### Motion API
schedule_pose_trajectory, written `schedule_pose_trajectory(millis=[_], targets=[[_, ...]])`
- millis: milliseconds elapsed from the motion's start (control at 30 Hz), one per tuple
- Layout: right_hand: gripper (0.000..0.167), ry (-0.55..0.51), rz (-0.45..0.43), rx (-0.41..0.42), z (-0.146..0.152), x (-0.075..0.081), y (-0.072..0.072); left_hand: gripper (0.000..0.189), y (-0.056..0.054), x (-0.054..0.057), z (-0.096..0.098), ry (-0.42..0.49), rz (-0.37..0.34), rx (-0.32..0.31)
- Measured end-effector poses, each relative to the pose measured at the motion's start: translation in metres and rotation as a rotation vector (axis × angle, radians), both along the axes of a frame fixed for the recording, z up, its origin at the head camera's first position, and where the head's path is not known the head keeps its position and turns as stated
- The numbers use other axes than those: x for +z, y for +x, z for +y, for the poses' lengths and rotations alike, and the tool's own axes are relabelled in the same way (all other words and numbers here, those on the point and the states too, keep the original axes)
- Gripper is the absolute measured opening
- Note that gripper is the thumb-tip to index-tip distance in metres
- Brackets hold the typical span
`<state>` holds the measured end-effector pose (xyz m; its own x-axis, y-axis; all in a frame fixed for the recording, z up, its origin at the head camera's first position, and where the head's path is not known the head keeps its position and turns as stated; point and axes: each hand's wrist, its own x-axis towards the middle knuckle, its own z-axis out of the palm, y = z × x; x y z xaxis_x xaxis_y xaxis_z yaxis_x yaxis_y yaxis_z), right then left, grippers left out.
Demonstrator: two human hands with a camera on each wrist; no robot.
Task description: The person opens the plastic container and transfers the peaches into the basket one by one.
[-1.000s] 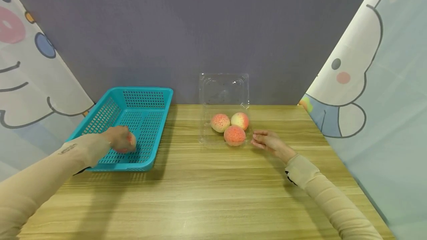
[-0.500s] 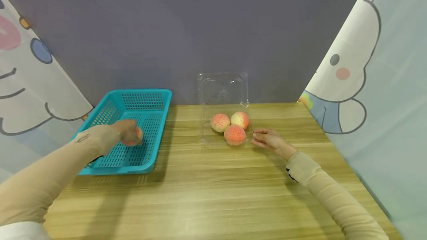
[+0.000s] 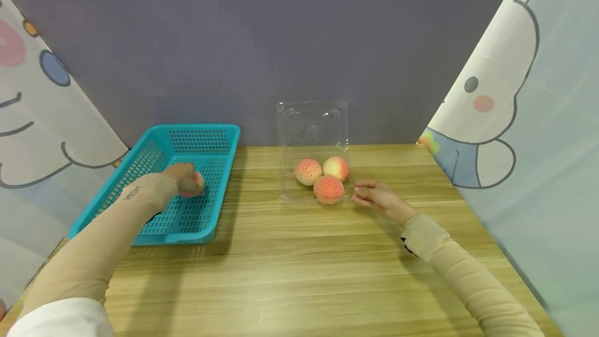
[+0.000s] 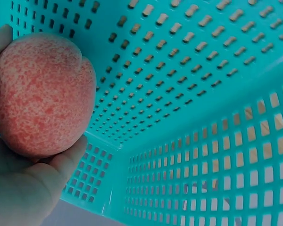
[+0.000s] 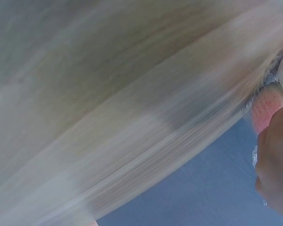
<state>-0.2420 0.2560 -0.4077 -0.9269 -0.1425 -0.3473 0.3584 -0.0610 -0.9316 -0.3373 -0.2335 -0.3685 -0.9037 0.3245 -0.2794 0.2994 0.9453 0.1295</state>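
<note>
In the head view my left hand (image 3: pixel 181 175) is inside the blue basket (image 3: pixel 236 142), gripping a peach (image 3: pixel 198 185). The left wrist view shows that red-speckled peach (image 4: pixel 45 94) large, with the thumb and fingers around it. Three more peaches sit in an open clear plastic container (image 3: pixel 289 191): a speckled one (image 3: pixel 308 171), a yellow-and-red one (image 3: pixel 336 169) and a redder one (image 3: pixel 328 190) in front. My right hand (image 3: pixel 380 199) holds the container's right edge with its fingertips. In the right wrist view, the hand (image 5: pixel 278 162) partly hides the peaches.
The container's clear lid (image 3: pixel 312 124) stands raised against the grey back panel (image 3: pixel 299 40). Wooden tabletop (image 3: pixel 290 269) lies between basket and container and in front of them. Cartoon-printed curtains (image 3: pixel 552 118) flank both sides.
My left hand, with the peach, has moved right and slightly farther back within the basket. My right hand and the three peaches in the container stay put.
</note>
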Motion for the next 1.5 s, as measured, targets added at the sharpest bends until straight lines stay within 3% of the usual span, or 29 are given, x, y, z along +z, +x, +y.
schedule_pose_trajectory(millis=[67,200,600,967,1167,1500], targets=[[0.052,0.003,0.001,0.007,-0.001,0.000,0.001,0.072,-0.001,-0.003,0.000,-0.003,-0.001,0.010],[0.052,-0.002,0.004,0.016,-0.002,0.000,0.002,0.063,-0.001,-0.007,-0.001,0.005,-0.009,0.017],[0.051,-0.005,0.001,0.002,-0.002,0.001,0.002,0.063,-0.005,-0.008,-0.003,0.042,-0.071,0.065],[0.052,-0.015,0.007,0.007,-0.001,0.001,0.002,0.043,-0.005,-0.002,-0.001,0.042,-0.137,0.095],[0.052,-0.023,0.014,0.007,-0.002,0.000,0.001,0.039,-0.004,-0.001,-0.001,0.096,-0.220,0.144],[0.052,-0.042,0.027,0.004,0.000,-0.004,0.002,0.072,0.000,0.004,0.004,0.127,-0.263,0.188]])
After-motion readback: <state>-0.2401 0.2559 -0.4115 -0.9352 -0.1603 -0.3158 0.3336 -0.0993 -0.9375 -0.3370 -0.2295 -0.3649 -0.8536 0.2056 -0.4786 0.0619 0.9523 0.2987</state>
